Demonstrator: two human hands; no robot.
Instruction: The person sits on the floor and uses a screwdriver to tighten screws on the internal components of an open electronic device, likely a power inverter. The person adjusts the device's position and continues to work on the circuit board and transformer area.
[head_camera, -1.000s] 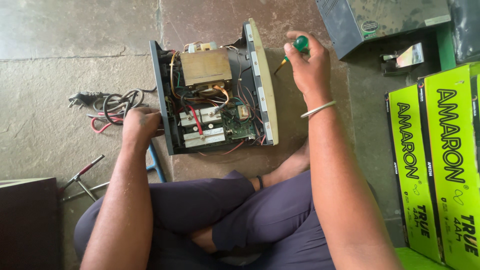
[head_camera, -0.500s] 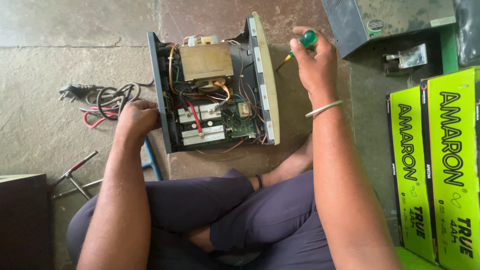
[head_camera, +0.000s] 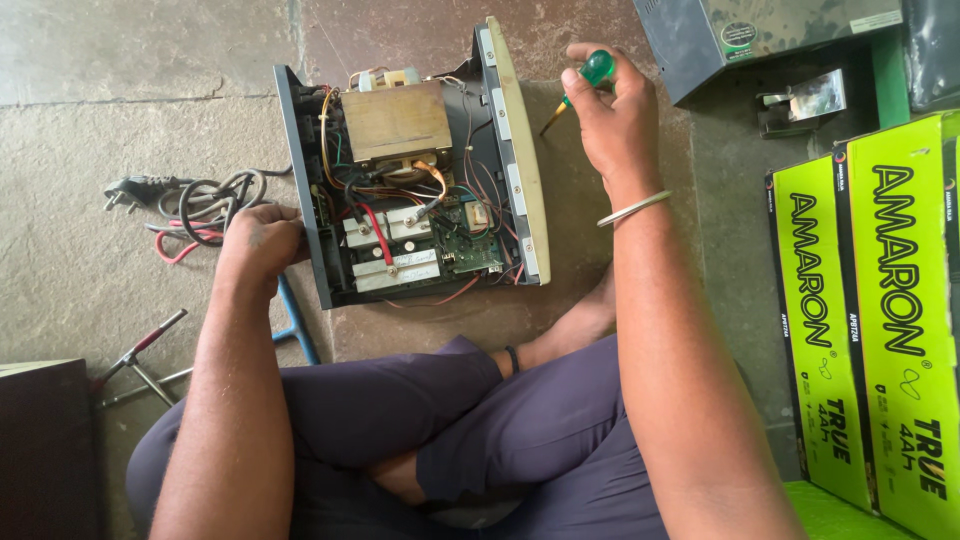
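An opened electronic unit (head_camera: 415, 175) lies on the stone floor, its dark case showing a large transformer, coloured wires and a green circuit board. Its cream front panel (head_camera: 515, 150) stands along the right side. My left hand (head_camera: 262, 240) rests against the case's left wall, fingers curled on it. My right hand (head_camera: 610, 105) is to the right of the front panel and grips a green-handled screwdriver (head_camera: 585, 78), whose tip points down-left toward the panel.
A coiled power cord with plug (head_camera: 190, 205) lies left of the case. A blue tool (head_camera: 295, 325) and metal tools (head_camera: 140, 355) sit by my left knee. Bright green boxes (head_camera: 870, 320) stand at right, a grey metal cover (head_camera: 760, 35) at the top right. My crossed legs fill the foreground.
The view has shifted slightly. My right hand with the screwdriver has stayed beside the front panel, edging a little higher; my left hand remains on the case's left wall.
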